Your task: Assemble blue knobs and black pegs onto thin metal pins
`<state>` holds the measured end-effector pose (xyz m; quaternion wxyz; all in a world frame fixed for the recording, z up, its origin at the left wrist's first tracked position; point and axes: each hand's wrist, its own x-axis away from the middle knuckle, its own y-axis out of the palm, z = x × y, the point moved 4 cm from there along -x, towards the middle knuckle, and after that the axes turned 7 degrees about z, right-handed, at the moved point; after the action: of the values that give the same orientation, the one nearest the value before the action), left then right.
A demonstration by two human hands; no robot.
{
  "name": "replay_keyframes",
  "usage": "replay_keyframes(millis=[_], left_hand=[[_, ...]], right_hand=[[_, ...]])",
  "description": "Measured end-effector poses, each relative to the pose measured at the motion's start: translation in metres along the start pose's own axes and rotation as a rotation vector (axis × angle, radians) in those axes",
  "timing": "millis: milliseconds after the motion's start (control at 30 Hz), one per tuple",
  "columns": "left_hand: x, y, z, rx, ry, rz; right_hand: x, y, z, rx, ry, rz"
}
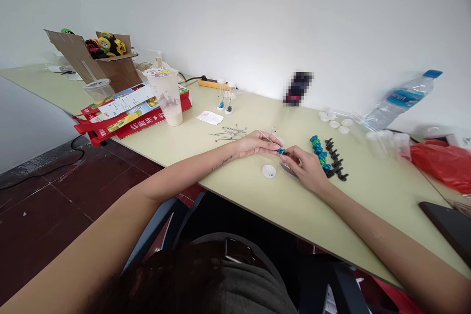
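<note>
Fingers (273, 146) partly hide an apparently blue piece (281, 151) near a dish (265, 172).

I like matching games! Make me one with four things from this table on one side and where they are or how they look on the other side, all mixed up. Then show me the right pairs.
Things:
1. Small blue piece
2. Yellow toy
3. Water bottle
4. Tall cup

Places and looks:
A. Sticking out of the cardboard box
B. Upright, beside the red packaging
C. Between the fingers of the left hand and right hand
D. Tilted, with a blue cap

Right pairs: 1-C, 2-A, 3-D, 4-B
</note>
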<state>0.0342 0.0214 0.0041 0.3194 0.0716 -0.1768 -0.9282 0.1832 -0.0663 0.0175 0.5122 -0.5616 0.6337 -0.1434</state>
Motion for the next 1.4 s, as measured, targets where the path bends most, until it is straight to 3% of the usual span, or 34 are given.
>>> replay_keyframes(millis=[1400], left_hand=[[-0.0003,-0.0005,0.0008,-0.012,-0.012,-0.006]], right_hand=[[-0.0004,-0.0001,-0.004,-0.003,-0.032,-0.036]])
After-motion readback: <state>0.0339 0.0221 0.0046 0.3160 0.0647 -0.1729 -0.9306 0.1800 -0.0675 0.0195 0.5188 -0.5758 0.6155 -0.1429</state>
